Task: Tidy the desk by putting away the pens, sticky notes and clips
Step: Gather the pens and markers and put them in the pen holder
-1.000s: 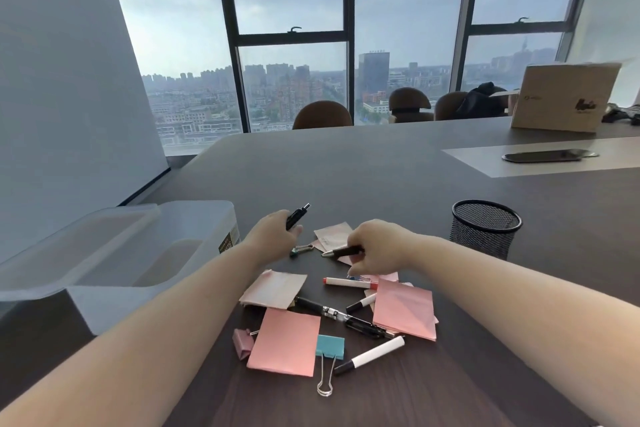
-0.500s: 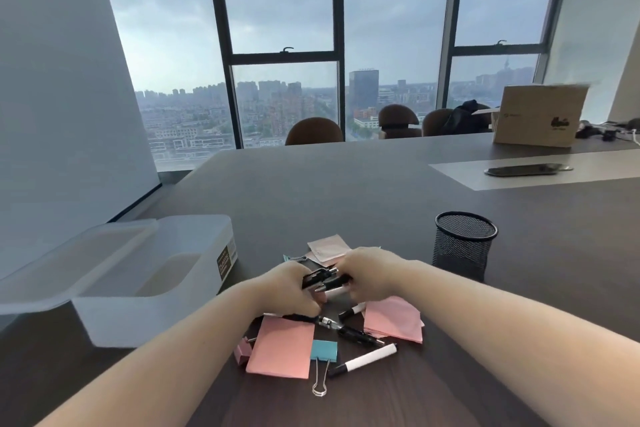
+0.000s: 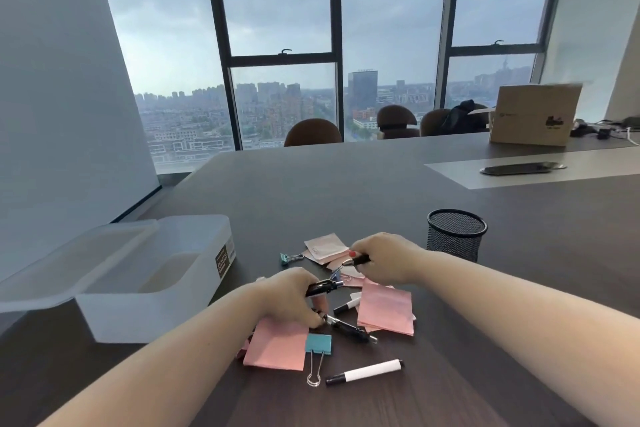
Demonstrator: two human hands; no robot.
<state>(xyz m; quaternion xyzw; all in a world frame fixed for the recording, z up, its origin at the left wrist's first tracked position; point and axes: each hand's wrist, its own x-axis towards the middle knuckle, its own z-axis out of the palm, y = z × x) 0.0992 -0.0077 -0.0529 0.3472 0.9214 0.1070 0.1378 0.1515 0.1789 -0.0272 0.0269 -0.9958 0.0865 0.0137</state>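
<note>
My left hand (image 3: pixel 289 298) is closed around a black pen (image 3: pixel 323 287), with its fingertips down on another black pen (image 3: pixel 346 324) lying on the table. My right hand (image 3: pixel 384 262) grips pens (image 3: pixel 356 259), one with a red end. Pink sticky note pads lie around them: one (image 3: pixel 277 347) in front of my left hand, one (image 3: pixel 386 310) under my right wrist, a paler one (image 3: pixel 325 246) farther back. A teal binder clip (image 3: pixel 318 345) and a white marker (image 3: pixel 365 372) lie nearest me. A small teal clip (image 3: pixel 289 257) sits at the back left.
A translucent white plastic box (image 3: pixel 156 274) stands open at the left, its lid (image 3: pixel 52 274) leaning off its left side. A black mesh pen cup (image 3: pixel 456 236) stands at the right. Far back are a cardboard box (image 3: pixel 535 118), a phone (image 3: pixel 519 168) and chairs.
Both hands drew back toward me from the far side of the pile. My left hand dropped onto the black pen on the table while keeping its pen; my right hand gathered pens.
</note>
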